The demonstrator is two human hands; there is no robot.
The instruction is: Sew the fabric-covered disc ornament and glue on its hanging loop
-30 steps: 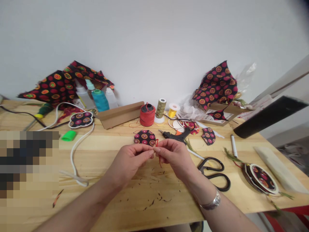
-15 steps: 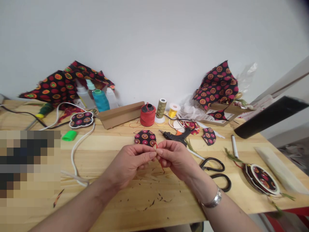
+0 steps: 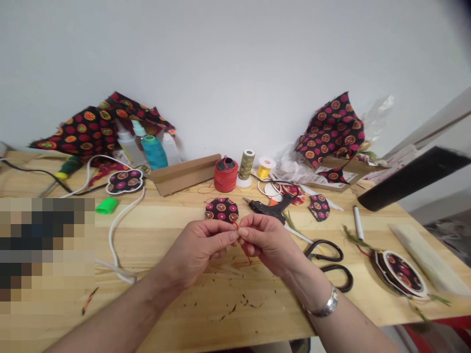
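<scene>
My left hand [image 3: 209, 239] and my right hand [image 3: 263, 240] meet fingertip to fingertip above the front middle of the table. Both are closed, pinching a thin red cord [image 3: 236, 225]; its loop shows above the fingertips and a loose end hangs below my right fingers. The spot where the fingers meet hides the rest of it. Just behind my hands lies a round patterned fabric piece [image 3: 221, 209]. A black glue gun [image 3: 270, 208] rests behind my right hand, and black-handled scissors [image 3: 336, 264] lie beside my right wrist.
Behind stand a red thread spool [image 3: 225, 175], a gold thread cone [image 3: 246, 165] and a yellow spool [image 3: 265, 167]. A cardboard piece [image 3: 187, 175] and teal thread cone [image 3: 154, 153] are left of them. Fabric-covered discs [image 3: 403, 272] and a white marker [image 3: 358, 223] lie right. A white cord [image 3: 114, 230] curves left.
Both hands stay nearly in place, still pinched together. The red loop above the fingertips looks slightly smaller and lower, and the hanging end has shifted a little.
</scene>
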